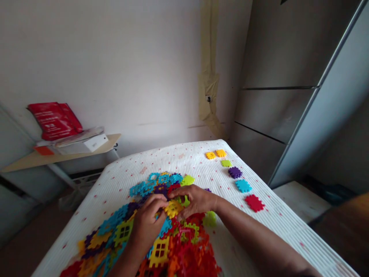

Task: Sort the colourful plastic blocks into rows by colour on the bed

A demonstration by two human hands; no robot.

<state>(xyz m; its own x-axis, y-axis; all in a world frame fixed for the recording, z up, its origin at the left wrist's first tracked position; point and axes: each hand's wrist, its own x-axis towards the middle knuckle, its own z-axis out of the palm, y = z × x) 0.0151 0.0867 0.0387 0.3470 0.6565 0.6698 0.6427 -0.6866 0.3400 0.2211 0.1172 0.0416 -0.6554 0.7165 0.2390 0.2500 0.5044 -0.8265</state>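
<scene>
One yellow piece (173,209) sits between the left hand (150,218) and the right hand (199,198) in the head view, at or just above a heaped pile (188,256) of toothed plastic pieces. The left fingers are bent, tips at its left edge, though whether they grip it I cannot tell; the right thumb and fingers stand wide apart around its other side. With that loose span, the piece could tip into the pile. An outward sweep of the right forearm (256,236) might knock the red piece (254,203) on the white cloth (198,161) out of place.
</scene>
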